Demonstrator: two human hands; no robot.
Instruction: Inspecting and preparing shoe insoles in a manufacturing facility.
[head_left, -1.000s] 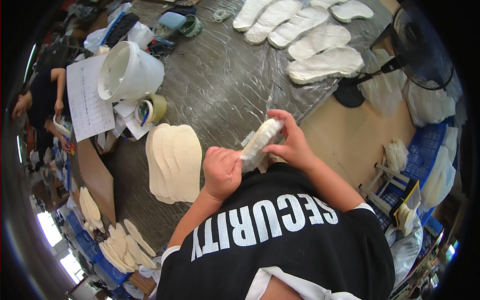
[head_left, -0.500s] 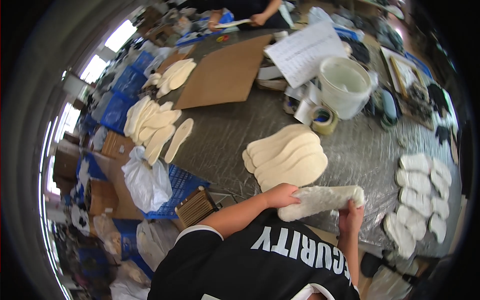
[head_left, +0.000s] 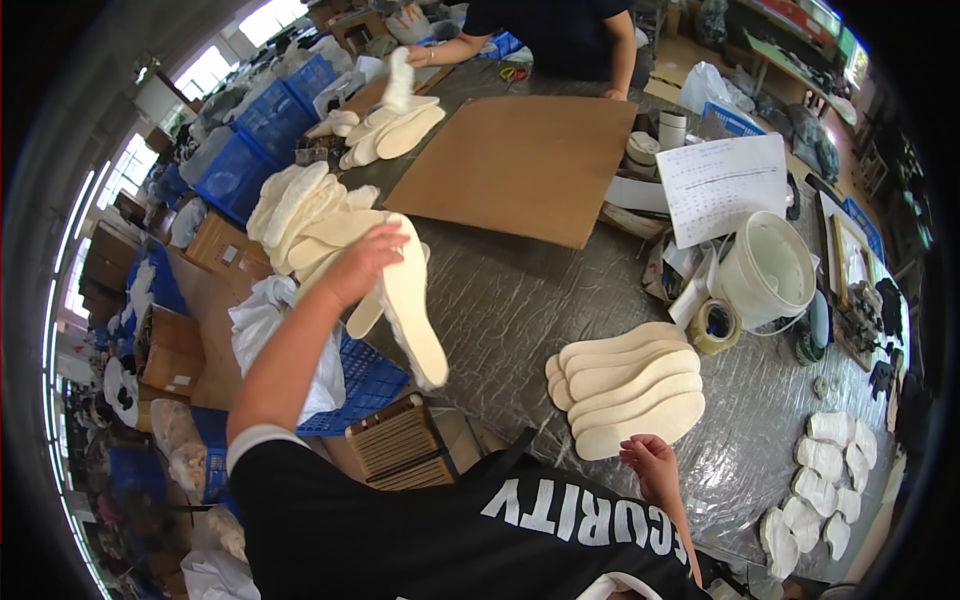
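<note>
At the left side of the table my left hand (head_left: 368, 262) grips a cream insole (head_left: 418, 315) with a fluffy white edge, holding it sole-shaped face up over the left pile of insoles (head_left: 300, 220). Part of that pile is hidden behind my hand and the held insole. My right hand (head_left: 652, 466) is beside the near edge of a fanned stack of cream insoles (head_left: 635, 385); its fingers are loosely bent and slightly apart, with nothing visible in them. Whether its fingertips touch the lowest insole is unclear.
Across the table a person (head_left: 550, 35) holds a fluffy white piece (head_left: 399, 82) above more insoles (head_left: 400, 130). A brown cardboard sheet (head_left: 520, 165) lies mid-table. To the right are a written paper sheet (head_left: 725, 190), a white bucket (head_left: 765, 270), tape rolls (head_left: 715, 327) and white fleecy pieces (head_left: 820, 460).
My left hand has carried the fleecy insole from in front of my body to the left pile. My right hand has let go of it and moved to the fanned stack's edge. The view has shifted.
</note>
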